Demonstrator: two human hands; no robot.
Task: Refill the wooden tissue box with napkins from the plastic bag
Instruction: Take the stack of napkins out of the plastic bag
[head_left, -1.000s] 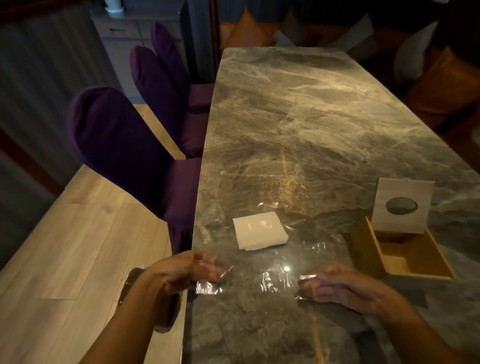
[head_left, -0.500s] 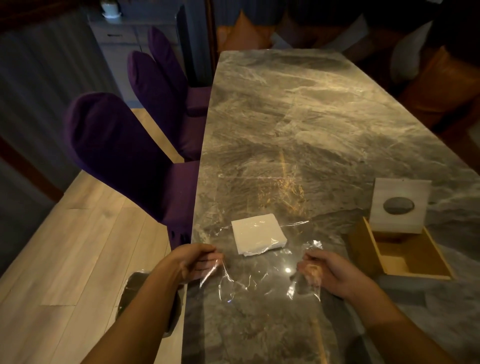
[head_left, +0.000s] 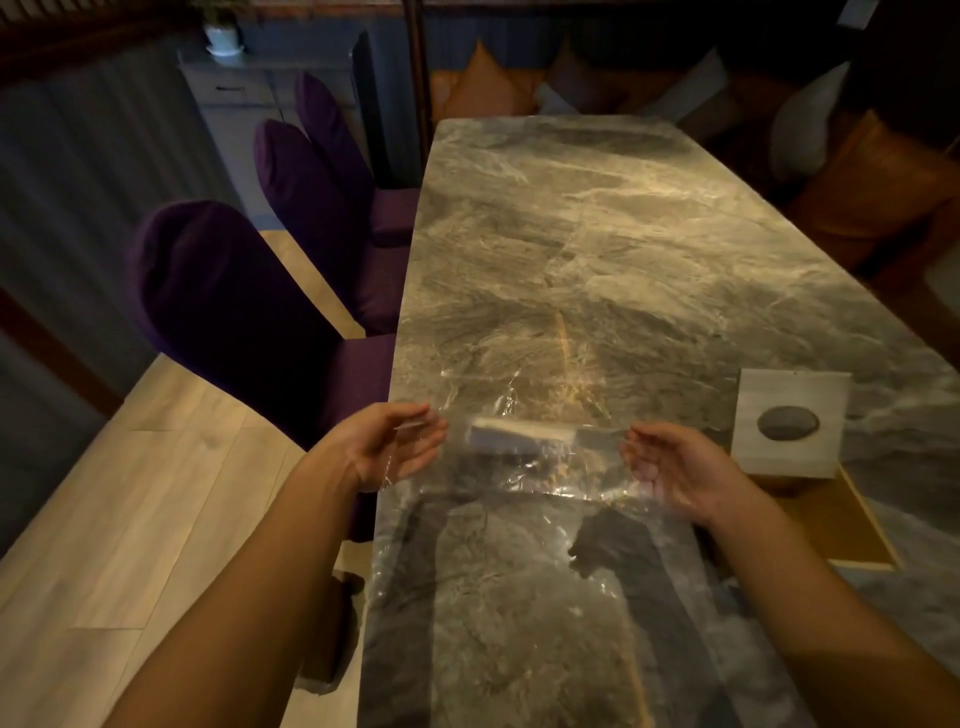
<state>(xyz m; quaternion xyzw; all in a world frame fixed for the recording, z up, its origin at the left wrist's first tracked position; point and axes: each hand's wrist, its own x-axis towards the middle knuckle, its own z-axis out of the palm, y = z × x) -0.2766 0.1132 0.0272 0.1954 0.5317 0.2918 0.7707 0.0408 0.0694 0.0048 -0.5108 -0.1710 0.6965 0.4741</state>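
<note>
A clear plastic bag (head_left: 530, 467) is stretched above the marble table (head_left: 597, 249) between my hands. My left hand (head_left: 387, 447) pinches its left edge and my right hand (head_left: 670, 467) grips its right edge. The white napkin stack (head_left: 511, 439) shows blurred through the film between the hands; whether it rests on the table or hangs in the bag I cannot tell. The open wooden tissue box (head_left: 841, 525) sits to the right, partly hidden behind my right wrist. Its pale lid (head_left: 789, 421), with an oval hole, stands upright at the box's far side.
Three purple chairs (head_left: 234, 312) line the table's left edge above a light wood floor. Orange and pale cushions (head_left: 872, 176) lie on seating beyond the table's right and far sides. A grey cabinet (head_left: 234, 98) with a potted plant stands at the back left.
Both hands have risen from the table, lifting the bag's near end and spreading it. The napkin stack, earlier plain on the table, now shows only blurred through the film.
</note>
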